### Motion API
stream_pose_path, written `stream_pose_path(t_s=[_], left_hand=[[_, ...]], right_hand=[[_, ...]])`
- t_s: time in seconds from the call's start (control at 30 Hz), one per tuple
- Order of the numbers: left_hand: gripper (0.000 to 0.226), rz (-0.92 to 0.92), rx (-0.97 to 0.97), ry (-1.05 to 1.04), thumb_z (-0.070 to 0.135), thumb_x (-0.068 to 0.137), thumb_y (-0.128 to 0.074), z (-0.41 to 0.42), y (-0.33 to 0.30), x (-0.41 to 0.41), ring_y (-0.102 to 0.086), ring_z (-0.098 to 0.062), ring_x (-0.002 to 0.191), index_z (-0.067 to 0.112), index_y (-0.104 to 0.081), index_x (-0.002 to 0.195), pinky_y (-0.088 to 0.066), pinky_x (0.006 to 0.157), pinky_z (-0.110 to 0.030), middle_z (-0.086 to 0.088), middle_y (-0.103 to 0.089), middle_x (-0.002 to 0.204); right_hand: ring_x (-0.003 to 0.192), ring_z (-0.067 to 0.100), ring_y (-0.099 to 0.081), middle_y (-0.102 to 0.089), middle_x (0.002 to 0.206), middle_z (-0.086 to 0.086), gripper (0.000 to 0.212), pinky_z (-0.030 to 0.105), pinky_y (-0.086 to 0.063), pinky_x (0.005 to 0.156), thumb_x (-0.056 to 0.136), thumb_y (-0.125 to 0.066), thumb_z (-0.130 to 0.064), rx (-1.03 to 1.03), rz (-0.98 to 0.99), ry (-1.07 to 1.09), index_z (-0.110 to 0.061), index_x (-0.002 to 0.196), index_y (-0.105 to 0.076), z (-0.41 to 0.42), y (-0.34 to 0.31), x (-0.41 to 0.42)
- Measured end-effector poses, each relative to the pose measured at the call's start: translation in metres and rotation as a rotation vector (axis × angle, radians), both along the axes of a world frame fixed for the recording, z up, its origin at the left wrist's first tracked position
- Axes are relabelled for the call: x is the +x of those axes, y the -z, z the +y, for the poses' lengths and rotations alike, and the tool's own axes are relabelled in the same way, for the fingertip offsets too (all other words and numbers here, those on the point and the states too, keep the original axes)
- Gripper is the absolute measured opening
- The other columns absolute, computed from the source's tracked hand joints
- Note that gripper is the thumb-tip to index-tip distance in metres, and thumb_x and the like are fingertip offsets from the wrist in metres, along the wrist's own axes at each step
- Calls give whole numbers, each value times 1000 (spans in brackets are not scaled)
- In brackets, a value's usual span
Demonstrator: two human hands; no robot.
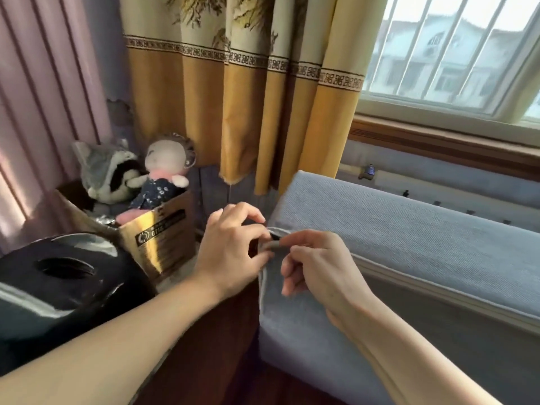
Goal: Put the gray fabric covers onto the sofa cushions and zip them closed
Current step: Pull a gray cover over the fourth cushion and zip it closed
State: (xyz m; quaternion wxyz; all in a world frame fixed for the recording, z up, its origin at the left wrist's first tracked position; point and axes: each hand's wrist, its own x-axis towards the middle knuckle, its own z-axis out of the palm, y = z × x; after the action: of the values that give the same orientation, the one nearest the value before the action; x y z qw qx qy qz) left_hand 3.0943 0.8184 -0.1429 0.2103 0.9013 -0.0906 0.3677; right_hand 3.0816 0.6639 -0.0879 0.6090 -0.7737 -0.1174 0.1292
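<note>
The right hand's (pixel 318 267) fingers (pixel 287 271) are curled, with thumb and forefinger pinching a small fold of the gray fabric cover (pixel 409 229) at the cushion's near left corner. The left hand's (pixel 230 252) fingers (pixel 257 229) are curled in at the same corner, touching or pinching the fabric edge beside a dark gap (pixel 274 236) that looks like the open end of the zip; the slider itself cannot be made out.

The covered cushion stands on edge in front of the person, below the window (pixel 455 54) and just right of the yellow curtain (pixel 248 97).

The likely trouble is loose fabric bunching at the corner and catching in the teeth if the pull comes while the two edges are not held flat and aligned. A weak pinch could also let the fold slip, and the cushion, standing on edge, might tip left toward the cardboard box (pixel 157 238) of soft toys.
</note>
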Motion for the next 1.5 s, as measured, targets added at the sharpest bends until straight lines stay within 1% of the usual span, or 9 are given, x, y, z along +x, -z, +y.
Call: stream_pose_path(t_s=[0.17,0.37,0.5,0.6,0.73,1.0,1.13,1.23,1.5], left_hand=[[27,266,-415,136,34,59,-74,17,10,-1,-60,-8,82,17,-73,81,-46,75,-26,6,-63,85],[23,723,-1004,381,-10,81,-57,11,11,-2,-60,-2,74,6,-71,89,-45,66,-12,-5,-69,82],[34,885,-1434,350,1,85,-41,7,7,-3,-63,-13,96,17,-70,91,-39,90,-34,1,-73,93],[22,962,-1592,403,22,90,-48,4,3,-4,-61,-10,90,21,-68,82,-36,86,-36,5,-72,86],[15,967,-1701,371,30,86,-61,-7,-1,-3,-58,-7,70,21,-65,76,-38,63,-25,7,-65,72],[17,859,-1748,423,20,89,-60,-10,6,0,-62,1,50,17,-67,74,-45,40,-10,7,-68,63],[16,849,-1649,453,23,91,-56,-7,14,1,-61,-1,67,18,-64,78,-49,59,-18,7,-65,72],[18,840,-1604,350,28,89,-58,-7,26,4,-52,-8,89,20,-65,74,-33,79,-32,9,-62,80],[22,885,-1697,188,24,86,-65,-11,58,9,-45,-14,88,19,-63,65,-29,76,-33,3,-52,82]], right_hand=[[38,19,-53,-57,52,4,27,27,-44,45,93,-34,5,-108,-72,56,-4,98,-58,32,4,0],[40,18,-55,-58,54,3,34,22,-41,44,89,-35,4,-432,-175,7,-16,91,-62,42,16,0],[62,16,-55,-58,63,-8,20,28,-46,61,85,-52,-10,-643,-647,237,-22,82,-68,30,4,-9],[79,16,-53,-56,80,-11,10,31,-41,67,80,-61,-15,-792,-737,311,-24,83,-60,21,-9,-1],[95,17,-47,-48,92,-7,23,27,-29,70,72,-73,-13,-925,-843,189,-22,88,-60,24,4,14],[73,29,-55,-55,77,5,29,35,-41,66,52,-84,-4,-997,-1076,279,-12,71,-63,28,19,24],[71,28,-54,-54,74,4,27,35,-40,66,56,-83,-5,-999,-1105,281,-12,68,-61,25,24,29],[75,27,-54,-54,77,2,24,36,-39,68,62,-81,-9,-931,-1080,276,-17,71,-60,22,26,29],[76,27,-53,-53,78,2,26,34,-34,70,61,-81,-3,-892,-1153,339,-14,73,-61,20,32,27]])
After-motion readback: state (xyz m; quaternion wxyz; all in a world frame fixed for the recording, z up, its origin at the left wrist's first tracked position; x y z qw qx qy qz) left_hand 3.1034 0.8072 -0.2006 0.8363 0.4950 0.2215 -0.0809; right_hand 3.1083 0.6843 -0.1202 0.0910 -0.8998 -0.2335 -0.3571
